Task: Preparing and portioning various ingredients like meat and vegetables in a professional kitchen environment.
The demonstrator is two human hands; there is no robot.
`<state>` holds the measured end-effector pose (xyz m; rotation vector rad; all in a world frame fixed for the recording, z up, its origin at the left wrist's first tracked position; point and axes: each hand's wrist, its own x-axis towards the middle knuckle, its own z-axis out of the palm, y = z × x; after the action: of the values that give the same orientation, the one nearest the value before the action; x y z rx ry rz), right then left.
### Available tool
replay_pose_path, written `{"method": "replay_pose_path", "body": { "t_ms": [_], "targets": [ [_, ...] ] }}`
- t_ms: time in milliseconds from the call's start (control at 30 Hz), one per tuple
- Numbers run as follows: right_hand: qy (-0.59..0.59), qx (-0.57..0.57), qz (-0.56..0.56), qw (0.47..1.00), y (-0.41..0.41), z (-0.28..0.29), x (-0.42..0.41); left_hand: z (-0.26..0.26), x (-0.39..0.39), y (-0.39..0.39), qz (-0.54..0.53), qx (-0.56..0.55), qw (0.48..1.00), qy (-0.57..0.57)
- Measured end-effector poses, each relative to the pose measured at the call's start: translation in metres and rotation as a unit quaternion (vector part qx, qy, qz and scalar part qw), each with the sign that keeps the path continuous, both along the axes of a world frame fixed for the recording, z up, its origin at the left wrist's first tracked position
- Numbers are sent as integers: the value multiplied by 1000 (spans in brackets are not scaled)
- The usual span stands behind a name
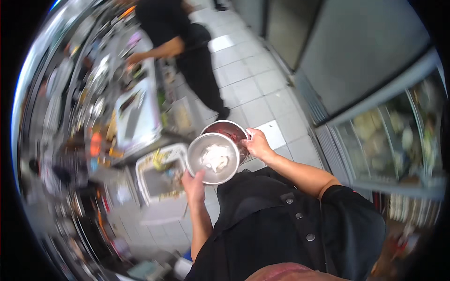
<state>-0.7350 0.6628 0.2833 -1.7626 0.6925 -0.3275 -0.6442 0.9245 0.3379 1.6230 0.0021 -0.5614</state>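
In front of my apron, my left hand (194, 185) grips the rim of a round metal bowl (194, 149), thumb on the inner side. White pieces (216, 158) of something soft-looking lie in it; I cannot tell what they are. My right hand (259, 143) holds a second metal bowl (219, 125) by its right rim. Dark red content (230, 134), perhaps raw meat, shows inside. The left bowl overlaps the second one and hides its lower left part.
A co-worker in black (197, 63) stands ahead at a counter bearing a white cutting board (139, 116). Below the counter's near end is a white tub (140, 172) with scraps. Tall metal cabinets (358, 59) and a glass-fronted fridge (390, 140) line the right. White tiles (253, 77) cover the floor.
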Motion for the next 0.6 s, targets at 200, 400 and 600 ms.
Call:
{"method": "replay_pose_path", "body": {
  "t_ms": [200,400,600],
  "targets": [
    [-18,61,-288,956,-89,-2,-108,40,12,-228,-335,239,854,-318],
    [-121,49,-552,823,-115,-35,-231,78,-47,-450,-548,-79,762,-336],
    [-177,72,-732,653,-72,-36,-272,105,-186,-667,-686,-248,634,-257]
  ]
}}
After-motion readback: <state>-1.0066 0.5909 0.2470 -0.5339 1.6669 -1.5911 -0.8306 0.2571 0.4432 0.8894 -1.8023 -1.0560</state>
